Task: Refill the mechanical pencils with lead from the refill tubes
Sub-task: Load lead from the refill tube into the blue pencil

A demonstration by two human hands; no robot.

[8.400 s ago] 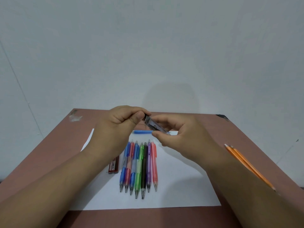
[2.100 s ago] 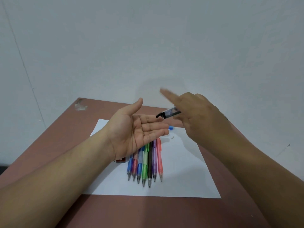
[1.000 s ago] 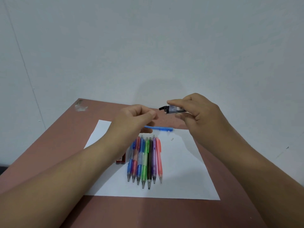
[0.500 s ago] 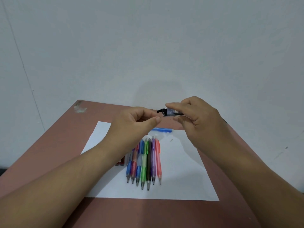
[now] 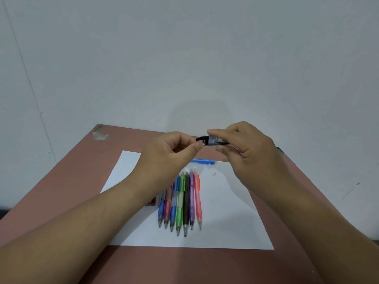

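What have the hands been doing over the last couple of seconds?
The left hand, held open and flat two seconds ago, has curled and pinches at the open black cap of the lead refill tube. The right hand keeps holding the tube. The pencils stayed in their row.

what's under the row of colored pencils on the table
A white sheet of paper lies under the pencils. The left forearm covers the row's left part.

A reddish-brown table [image 5: 61, 181] carries a white paper sheet [image 5: 225, 222] and a blue pencil [image 5: 203, 161].
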